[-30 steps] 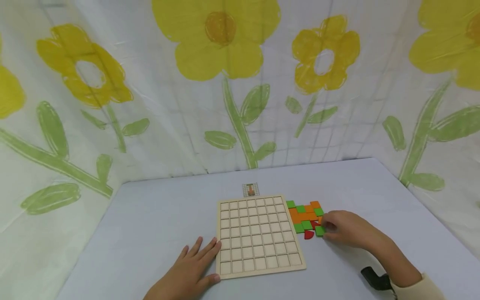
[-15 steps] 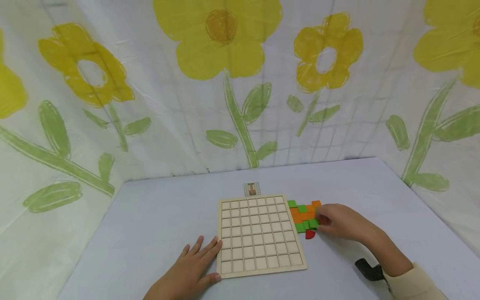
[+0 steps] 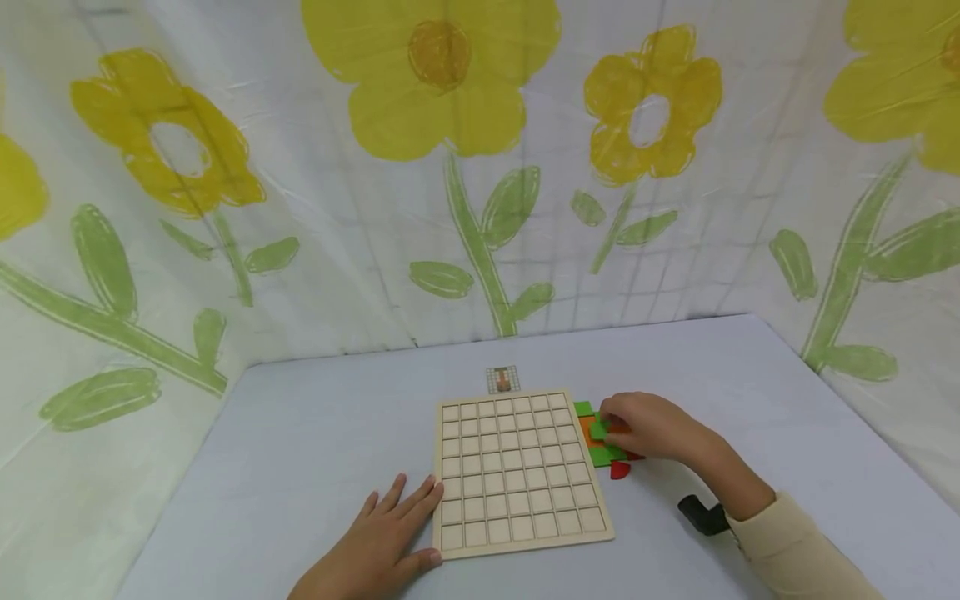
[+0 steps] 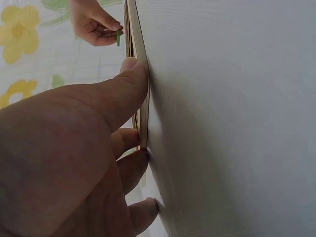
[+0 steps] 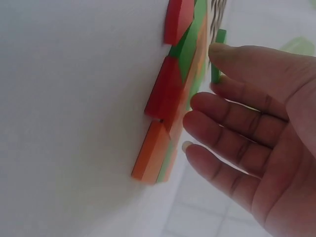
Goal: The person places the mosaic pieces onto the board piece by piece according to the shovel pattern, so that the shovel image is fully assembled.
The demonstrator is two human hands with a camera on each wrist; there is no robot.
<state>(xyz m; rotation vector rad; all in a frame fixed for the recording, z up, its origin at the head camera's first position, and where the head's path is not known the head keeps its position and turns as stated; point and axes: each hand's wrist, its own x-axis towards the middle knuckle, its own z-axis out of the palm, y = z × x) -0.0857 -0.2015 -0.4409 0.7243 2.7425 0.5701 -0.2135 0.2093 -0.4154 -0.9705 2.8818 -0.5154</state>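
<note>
A wooden grid board (image 3: 522, 469) lies on the table, its squares bare. My left hand (image 3: 382, 537) touches its left edge with spread fingers; in the left wrist view the thumb (image 4: 126, 86) rests against the board's side. My right hand (image 3: 648, 427) pinches a green square tile (image 5: 218, 57) between thumb and forefinger, raised above the other tiles. Below it, green, orange and red tiles lie close together at the board's right side, partly hidden by the hand. A red rounded tile (image 3: 620, 470) lies at their near edge.
A small printed picture card (image 3: 502, 379) lies behind the board. A black strap-like piece (image 3: 702, 515) sits at my right wrist beside the cream sleeve (image 3: 798, 546). A curtain with yellow flowers (image 3: 442, 58) hangs behind the table.
My right hand has lifted the green tile from the right edge of the tile group and carried it left and slightly away, over the others. The left hand has stayed at the board.
</note>
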